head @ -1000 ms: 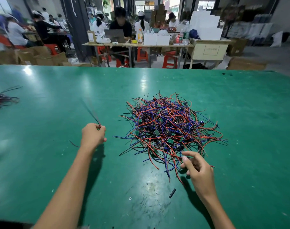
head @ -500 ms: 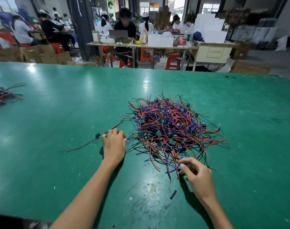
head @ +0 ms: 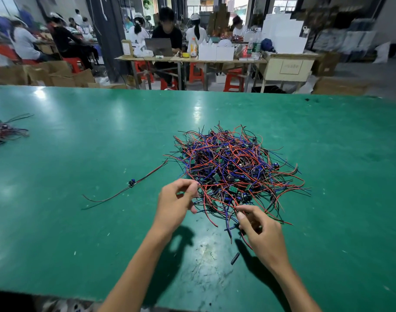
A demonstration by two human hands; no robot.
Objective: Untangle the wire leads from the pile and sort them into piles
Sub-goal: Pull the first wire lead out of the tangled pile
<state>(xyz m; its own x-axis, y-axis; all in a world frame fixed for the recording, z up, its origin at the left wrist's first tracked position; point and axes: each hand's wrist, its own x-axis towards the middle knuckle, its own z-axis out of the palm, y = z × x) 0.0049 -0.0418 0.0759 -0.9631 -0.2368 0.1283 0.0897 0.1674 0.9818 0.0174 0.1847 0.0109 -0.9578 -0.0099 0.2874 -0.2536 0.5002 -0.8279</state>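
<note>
The table (head: 80, 136) had a green, smooth, semi-glossy top that threw back pale patches of light, though it was scuffed and scratched dull near the front edge. The tangled pile (head: 235, 167) was made of thin leads in red, blue and black plastic insulation with a slight sheen, mixed with small green circuit boards. A short black tube piece (head: 235, 258) looked matt. The stools (head: 233, 79) behind were shiny red plastic, the boxes (head: 57, 75) plain matt brown cardboard.

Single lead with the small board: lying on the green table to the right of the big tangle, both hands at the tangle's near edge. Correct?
Not quite. The head view shows the single lead lying left of the tangle, not right. The rest holds: it lies on the green table, and the left hand and right hand are at the tangle's near edge.
</note>
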